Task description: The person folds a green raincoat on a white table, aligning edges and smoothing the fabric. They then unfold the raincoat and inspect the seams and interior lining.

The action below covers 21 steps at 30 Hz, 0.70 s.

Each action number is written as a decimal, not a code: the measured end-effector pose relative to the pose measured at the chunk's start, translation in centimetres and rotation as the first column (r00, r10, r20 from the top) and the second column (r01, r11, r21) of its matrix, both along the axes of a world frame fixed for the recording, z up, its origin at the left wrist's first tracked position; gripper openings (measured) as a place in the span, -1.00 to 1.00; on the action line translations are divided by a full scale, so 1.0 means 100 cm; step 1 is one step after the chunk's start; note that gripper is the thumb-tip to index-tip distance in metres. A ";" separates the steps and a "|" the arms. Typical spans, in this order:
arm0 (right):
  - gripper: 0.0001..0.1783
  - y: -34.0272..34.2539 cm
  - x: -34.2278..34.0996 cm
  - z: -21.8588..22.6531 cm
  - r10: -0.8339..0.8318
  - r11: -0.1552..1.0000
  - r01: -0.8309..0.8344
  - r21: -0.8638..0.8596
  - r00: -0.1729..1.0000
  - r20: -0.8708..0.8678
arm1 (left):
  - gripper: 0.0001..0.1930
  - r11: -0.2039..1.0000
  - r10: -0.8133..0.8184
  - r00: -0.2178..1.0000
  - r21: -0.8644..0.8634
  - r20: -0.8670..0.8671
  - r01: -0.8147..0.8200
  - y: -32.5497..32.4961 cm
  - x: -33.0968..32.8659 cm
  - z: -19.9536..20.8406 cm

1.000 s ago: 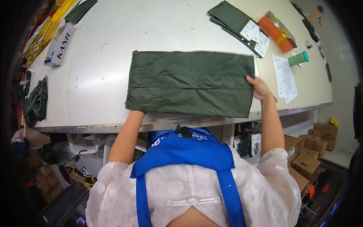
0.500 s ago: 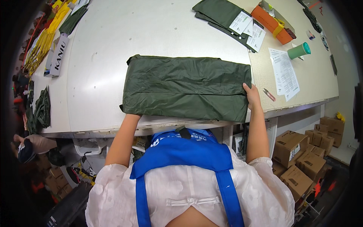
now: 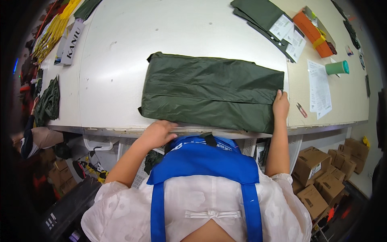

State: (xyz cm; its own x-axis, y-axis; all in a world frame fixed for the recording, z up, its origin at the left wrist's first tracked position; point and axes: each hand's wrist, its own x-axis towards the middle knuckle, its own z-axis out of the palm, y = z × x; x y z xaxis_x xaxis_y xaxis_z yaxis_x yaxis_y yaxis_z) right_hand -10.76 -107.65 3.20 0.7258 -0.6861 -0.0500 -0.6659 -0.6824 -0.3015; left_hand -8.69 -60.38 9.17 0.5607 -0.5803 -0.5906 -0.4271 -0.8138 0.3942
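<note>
A folded dark green garment (image 3: 209, 90) in smooth, coated-looking cloth lies as a long rectangle along the table's near edge. Creases run across it, and a long overlapping seam crosses its middle. At its right end my right hand (image 3: 281, 107) grips the edge, with some fingers hidden by the cloth. My left hand (image 3: 158, 133) is by the near edge, left of the middle. Its thumb and fingers are apart and hold nothing; the fingertips are close to the cloth, and I cannot tell if they touch it.
Red-handled thread snips (image 3: 301, 110), printed sheets (image 3: 319, 88), a green cup (image 3: 337, 67) and an orange box (image 3: 312, 31) occupy the right side. More folded green garments (image 3: 258, 16) with paper slips lie beyond. At far left are a white box (image 3: 69, 43) and crumpled green cloth (image 3: 48, 101).
My left hand has come out from under the garment's near-left edge and moved right. My right hand stays on the right end. The whole view has shifted somewhat.
</note>
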 end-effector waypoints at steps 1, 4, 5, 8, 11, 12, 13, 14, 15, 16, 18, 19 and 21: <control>-0.54 0.001 0.003 0.006 0.001 1.000 -0.002 -0.004 0.997 -0.075 | -0.62 0.975 0.052 0.989 -0.207 -0.136 -0.080 0.006 0.009 0.022; -0.50 0.008 0.021 0.021 -0.020 1.000 0.020 -0.001 0.997 -0.078 | -0.70 0.767 0.371 0.922 -0.524 -0.109 -0.370 0.013 0.056 0.048; -0.50 0.008 0.027 0.017 -0.051 0.999 0.051 0.019 0.999 0.007 | -0.65 0.736 0.490 0.870 -0.562 0.058 -0.377 0.011 0.084 0.043; -0.50 0.000 0.040 -0.008 -0.140 0.990 0.138 0.028 0.981 0.137 | -0.58 0.774 0.548 0.632 -0.618 0.548 -0.135 -0.007 0.178 0.009; -0.51 0.013 0.047 0.000 -0.122 0.991 0.122 -0.053 0.993 0.007 | -0.58 0.806 0.463 0.878 -0.469 0.119 -0.361 -0.007 0.230 -0.024; -0.52 0.015 0.049 -0.001 -0.102 0.987 0.105 -0.122 0.994 0.029 | -0.58 0.826 0.445 0.892 -0.421 0.076 -0.376 -0.008 0.235 -0.026; -0.53 0.016 0.050 0.001 -0.099 0.986 0.103 -0.131 0.994 0.036 | -0.57 0.844 0.428 0.903 -0.371 0.033 -0.387 -0.008 0.237 -0.028; -0.54 0.017 0.051 0.004 -0.094 0.985 0.100 -0.140 0.995 0.044 | -0.55 0.862 0.413 0.911 -0.318 -0.009 -0.395 -0.007 0.238 -0.029; -0.55 0.019 0.053 0.007 -0.095 0.984 0.102 -0.149 0.994 0.053 | -0.56 0.868 0.388 0.918 -0.367 0.083 -0.334 -0.002 0.240 -0.033; -0.57 0.020 0.054 0.007 -0.080 0.976 0.099 -0.193 0.992 0.101 | -0.57 0.872 0.366 0.914 -0.408 0.174 -0.271 0.007 0.237 -0.039; -0.58 0.025 0.058 0.004 -0.059 0.976 0.079 -0.202 0.993 0.103 | -0.57 0.922 0.320 0.870 -0.332 0.375 -0.196 0.017 0.229 -0.054; -0.59 0.027 0.061 0.003 -0.046 0.976 0.068 -0.208 0.993 0.105 | -0.57 0.957 0.276 0.832 -0.217 0.481 -0.192 0.020 0.225 -0.064; -0.57 0.041 0.068 -0.008 -0.091 0.978 0.090 -0.186 0.996 0.005 | -0.56 0.983 0.167 0.762 -0.048 0.626 -0.176 0.023 0.218 -0.082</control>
State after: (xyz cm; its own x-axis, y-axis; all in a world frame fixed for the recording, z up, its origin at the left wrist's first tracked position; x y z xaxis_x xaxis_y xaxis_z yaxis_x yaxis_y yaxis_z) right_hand -3.98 -103.60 2.39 0.6602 -0.7466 0.0824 -0.7283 -0.6631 -0.1729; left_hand 13.11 -58.12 0.98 0.8976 -0.4332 -0.0813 -0.4275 -0.9006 0.0783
